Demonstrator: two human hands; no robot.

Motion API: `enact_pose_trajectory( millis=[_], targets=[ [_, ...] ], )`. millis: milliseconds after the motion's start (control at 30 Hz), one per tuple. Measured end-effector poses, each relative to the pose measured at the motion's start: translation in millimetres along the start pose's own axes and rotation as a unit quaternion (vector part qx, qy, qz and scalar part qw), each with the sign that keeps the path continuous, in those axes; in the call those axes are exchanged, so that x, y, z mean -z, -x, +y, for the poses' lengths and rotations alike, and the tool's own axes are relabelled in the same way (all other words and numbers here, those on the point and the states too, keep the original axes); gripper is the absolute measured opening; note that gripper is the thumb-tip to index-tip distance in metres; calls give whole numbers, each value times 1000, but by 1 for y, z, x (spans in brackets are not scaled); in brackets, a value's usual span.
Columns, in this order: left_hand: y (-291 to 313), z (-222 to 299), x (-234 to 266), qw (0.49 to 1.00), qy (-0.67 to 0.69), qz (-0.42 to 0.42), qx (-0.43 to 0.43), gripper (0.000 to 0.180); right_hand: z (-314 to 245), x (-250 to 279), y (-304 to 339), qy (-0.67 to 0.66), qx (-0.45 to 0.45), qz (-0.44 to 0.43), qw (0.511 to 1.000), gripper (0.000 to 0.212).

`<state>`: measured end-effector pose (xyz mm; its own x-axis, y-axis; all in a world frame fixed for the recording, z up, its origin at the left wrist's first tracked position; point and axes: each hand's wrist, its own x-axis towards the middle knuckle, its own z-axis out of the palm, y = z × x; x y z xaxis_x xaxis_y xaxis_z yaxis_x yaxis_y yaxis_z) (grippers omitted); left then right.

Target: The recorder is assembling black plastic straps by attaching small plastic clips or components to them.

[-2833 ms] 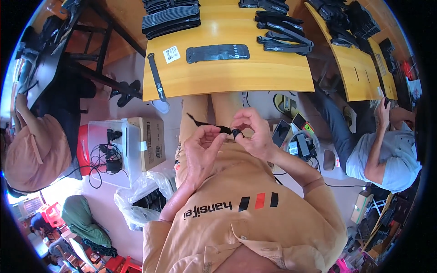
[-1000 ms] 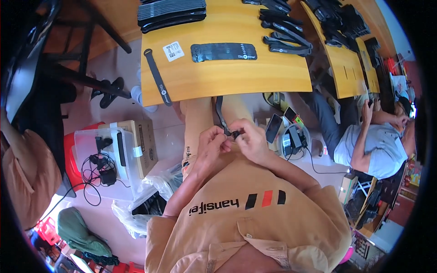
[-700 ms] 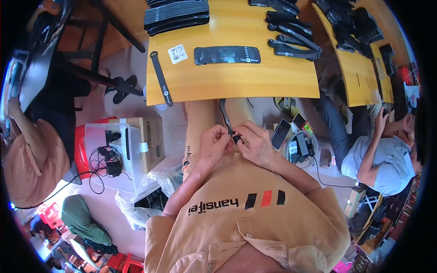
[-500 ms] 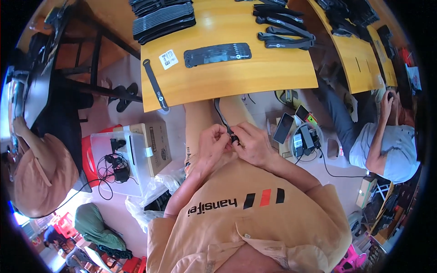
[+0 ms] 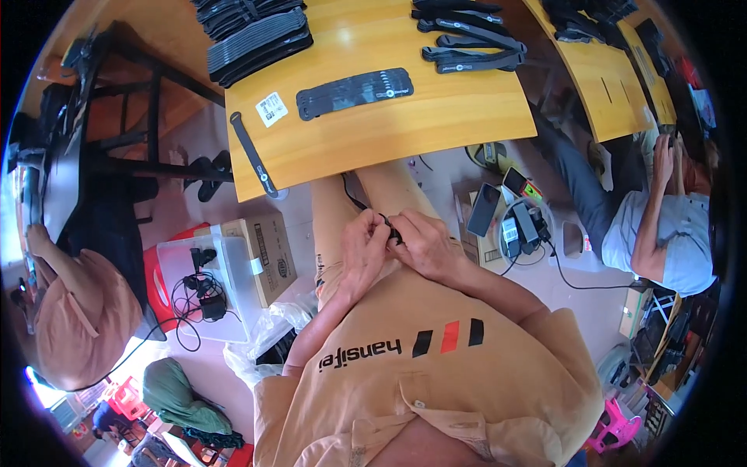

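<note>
My left hand [image 5: 363,247] and my right hand [image 5: 424,243] meet above my lap, fingers pinched on a black strap [image 5: 352,194]. Its loose end trails away between my thighs, under the table's near edge. A small dark loop of it shows between the fingertips; the rest is covered by them. On the yellow table [image 5: 381,132] in front lies a flat row of black straps [image 5: 356,93]. One single black strap [image 5: 254,156] rests near the left edge, beside a white label [image 5: 271,110].
Stacked black straps [image 5: 259,48] stand at the table's far left, and looser straps [image 5: 475,59] at the right. A clear bin with cables [image 5: 204,292] and a cardboard box [image 5: 268,253] are left. A tub of chargers [image 5: 527,226] sits right. Other people [image 5: 657,233] sit on both sides.
The strap's loose end has swung left and now shows as a thinner line. My fingers have shifted slightly on the strap. The table has moved a little left and up in view.
</note>
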<state>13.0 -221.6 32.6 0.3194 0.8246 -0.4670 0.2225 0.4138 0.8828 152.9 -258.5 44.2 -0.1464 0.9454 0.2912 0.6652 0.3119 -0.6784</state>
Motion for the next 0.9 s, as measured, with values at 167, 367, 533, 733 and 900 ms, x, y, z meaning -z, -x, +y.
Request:
enact_pose_trajectory(
  millis=[167, 367, 533, 733, 900],
  targets=[
    [-6, -3, -1, 1000, -16, -1, 12, 11, 7, -6, 0, -36, -39, 13, 999, 19],
    [-6, 3, -8, 999, -20, 8, -39, 17, 16, -12, 2, -78, -96, 55, 991, 17],
    [-7, 0, -8, 997, -38, 2, -69, 25, 10, -8, -3, -198, -216, 55, 955, 11],
    [-8, 2, -11, 996, -15, 17, -89, 19, 15, -9, -6, -254, -279, 30, 926, 13],
    [-10, 0, -12, 990, -49, 39, -126, 15, 13, -7, -10, -244, -285, 26, 927, 12]
  ],
)
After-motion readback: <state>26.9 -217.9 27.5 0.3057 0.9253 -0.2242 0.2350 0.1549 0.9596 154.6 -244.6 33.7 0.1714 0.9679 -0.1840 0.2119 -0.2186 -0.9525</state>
